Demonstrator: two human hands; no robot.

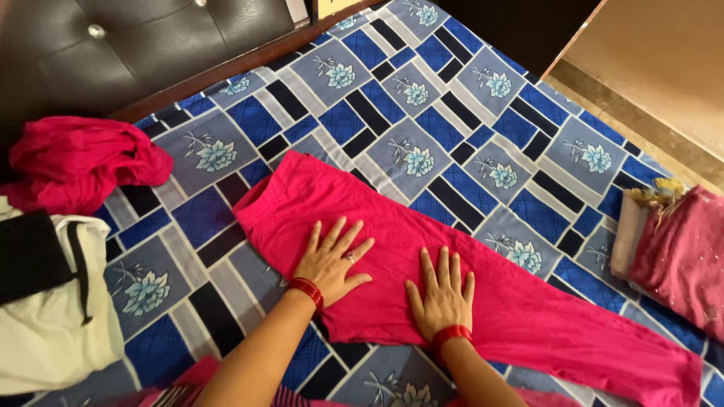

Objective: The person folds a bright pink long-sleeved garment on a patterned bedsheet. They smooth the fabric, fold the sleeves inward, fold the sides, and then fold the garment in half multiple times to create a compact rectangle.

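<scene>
We find both hands laid palm-down, fingers spread, on a pink pair of leggings (422, 279) that lies flat and folded lengthwise across the bed, running from its waist end at upper left to its cuff at lower right. The left hand (332, 260) presses near the waist end, fingers fanned toward the upper right, a ring on one finger and a red bangle (306, 290) at the wrist. The right hand (441, 294) rests just beside it on the mid-section, fingers pointing up the bed, with a red bangle on its wrist too. Neither hand pinches or grips any cloth. Both forearms enter from the bottom edge.

Under the garment we note a blue, grey and black patterned bedsheet (422, 113) with flower motifs. Well apart at the left lie a crumpled pink cloth (79, 162) and, below it, a white and black garment (49, 301). At the right edge sits a folded stack of pink and beige fabric (675, 252). A dark padded headboard (113, 45) closes the upper left. Nothing lies across the leggings besides the hands.
</scene>
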